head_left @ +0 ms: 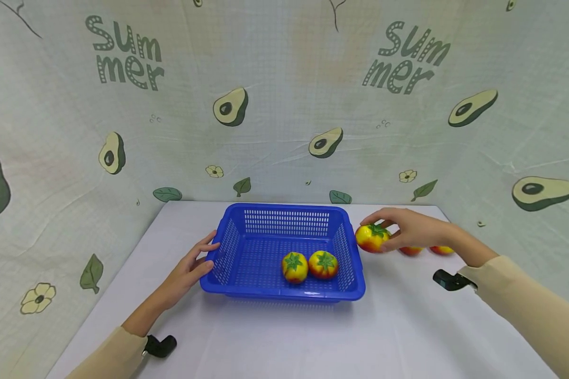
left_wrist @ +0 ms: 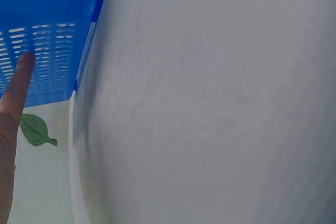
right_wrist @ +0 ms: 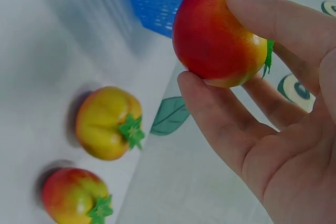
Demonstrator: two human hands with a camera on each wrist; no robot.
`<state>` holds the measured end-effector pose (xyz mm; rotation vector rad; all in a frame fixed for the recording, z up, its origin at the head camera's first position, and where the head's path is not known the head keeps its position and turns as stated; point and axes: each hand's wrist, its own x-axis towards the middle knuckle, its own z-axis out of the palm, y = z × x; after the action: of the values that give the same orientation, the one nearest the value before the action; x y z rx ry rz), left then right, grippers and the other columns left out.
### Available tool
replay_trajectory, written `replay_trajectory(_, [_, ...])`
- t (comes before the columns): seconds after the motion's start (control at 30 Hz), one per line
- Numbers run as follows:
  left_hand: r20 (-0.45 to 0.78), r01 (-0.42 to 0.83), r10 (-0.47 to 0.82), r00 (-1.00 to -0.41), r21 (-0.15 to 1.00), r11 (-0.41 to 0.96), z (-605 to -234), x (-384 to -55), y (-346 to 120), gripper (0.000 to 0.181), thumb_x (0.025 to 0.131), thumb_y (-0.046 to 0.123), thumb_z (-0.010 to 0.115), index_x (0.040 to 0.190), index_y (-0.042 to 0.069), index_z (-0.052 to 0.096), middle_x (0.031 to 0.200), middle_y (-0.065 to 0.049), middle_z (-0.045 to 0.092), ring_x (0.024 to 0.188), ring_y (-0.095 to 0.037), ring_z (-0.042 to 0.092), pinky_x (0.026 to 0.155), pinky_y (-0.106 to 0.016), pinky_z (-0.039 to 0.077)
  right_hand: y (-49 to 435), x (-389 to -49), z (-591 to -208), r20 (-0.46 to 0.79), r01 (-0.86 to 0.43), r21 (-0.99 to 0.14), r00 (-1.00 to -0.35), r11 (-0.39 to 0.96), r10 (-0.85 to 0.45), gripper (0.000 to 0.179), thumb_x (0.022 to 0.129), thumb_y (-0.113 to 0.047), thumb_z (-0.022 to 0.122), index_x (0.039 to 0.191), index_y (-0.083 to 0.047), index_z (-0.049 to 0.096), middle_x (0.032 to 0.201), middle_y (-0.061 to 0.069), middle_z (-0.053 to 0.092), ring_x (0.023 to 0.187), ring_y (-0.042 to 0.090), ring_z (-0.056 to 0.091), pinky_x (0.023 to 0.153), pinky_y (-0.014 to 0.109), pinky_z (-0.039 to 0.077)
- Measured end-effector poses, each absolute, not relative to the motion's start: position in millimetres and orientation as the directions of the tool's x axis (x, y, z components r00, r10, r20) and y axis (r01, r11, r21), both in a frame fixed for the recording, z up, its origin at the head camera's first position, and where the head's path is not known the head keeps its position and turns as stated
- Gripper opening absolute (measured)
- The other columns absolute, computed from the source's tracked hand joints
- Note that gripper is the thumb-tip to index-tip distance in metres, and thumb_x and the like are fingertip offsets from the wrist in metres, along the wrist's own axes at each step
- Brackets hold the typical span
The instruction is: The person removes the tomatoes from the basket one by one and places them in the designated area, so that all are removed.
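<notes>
Got a red-and-yellow fruit pinched between the thumb and fingers of my right hand, just outside the right rim of the blue basket. Two similar fruits are sitting inside it, side by side, toward the front right. My left hand's just touching the basket's left side, fingers apart, not really clamped. Two spare fruits are on the white table, partly hidden by my right hand.
</notes>
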<state>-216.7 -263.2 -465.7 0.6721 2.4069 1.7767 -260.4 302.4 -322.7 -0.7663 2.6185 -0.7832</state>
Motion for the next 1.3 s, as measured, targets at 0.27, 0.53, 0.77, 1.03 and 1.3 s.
replay_trajectory(0.27, [0.187,0.291,0.386,-0.903,0.928,0.231,-465.9,-216.7,-263.2,0.044,0.112,0.018,0.051,0.156,0.012,0.046,0.180,-0.003,0.011,0.155,-0.057,0.026,0.109,-0.027,0.051,324.0,-248.8,-335.0,-0.131,-0.371,-0.598,-0.829,0.710,-0.543,0.061,0.091,-0.020,0.085,0.147,-0.022,0.061,0.148,0.012,0.059,0.128,0.037,0.058,0.088,0.040,0.064])
replay_trajectory(0.53, [0.184,0.288,0.383,-0.905,0.929,0.234,-466.3,-216.0,-264.0,0.044,0.112,0.018,0.051,0.156,0.012,0.046,0.180,-0.003,0.011,0.154,-0.057,0.029,0.108,-0.030,0.052,338.9,-243.1,-352.5,-0.123,-0.380,-0.586,-0.831,0.715,-0.543,0.058,0.093,-0.022,0.083,0.146,-0.016,0.060,0.146,0.020,0.057,0.127,0.040,0.058,0.097,0.053,0.060])
replay_trajectory(0.77, [0.188,0.290,0.388,-0.902,0.931,0.223,-467.9,-217.0,-263.5,0.044,0.113,0.017,0.051,0.156,0.010,0.045,0.180,-0.005,0.009,0.154,-0.059,0.026,0.108,-0.026,0.050,349.1,-240.7,-373.0,-0.152,-0.342,-0.601,-0.839,0.723,-0.522,0.058,0.092,-0.023,0.085,0.145,-0.019,0.062,0.147,0.018,0.057,0.132,0.043,0.055,0.104,0.066,0.052])
replay_trajectory(1.03, [0.207,0.309,0.394,-0.895,0.926,0.215,-469.1,-218.2,-263.5,0.043,0.113,0.015,0.050,0.155,0.006,0.045,0.180,-0.009,0.008,0.154,-0.061,0.022,0.107,-0.022,0.049,358.6,-242.3,-391.5,-0.145,-0.343,-0.631,-0.829,0.695,-0.540,0.056,0.092,-0.022,0.084,0.144,-0.018,0.062,0.144,0.015,0.058,0.131,0.044,0.057,0.102,0.066,0.053])
replay_trajectory(1.3, [0.188,0.288,0.386,-0.903,0.932,0.221,-467.1,-217.4,-262.9,0.044,0.113,0.016,0.051,0.156,0.009,0.045,0.180,-0.006,0.008,0.155,-0.058,0.022,0.107,-0.021,0.048,359.7,-243.1,-405.7,-0.156,-0.322,-0.660,-0.825,0.679,-0.543,0.055,0.094,-0.020,0.083,0.145,-0.018,0.062,0.147,0.017,0.056,0.132,0.044,0.055,0.099,0.056,0.058])
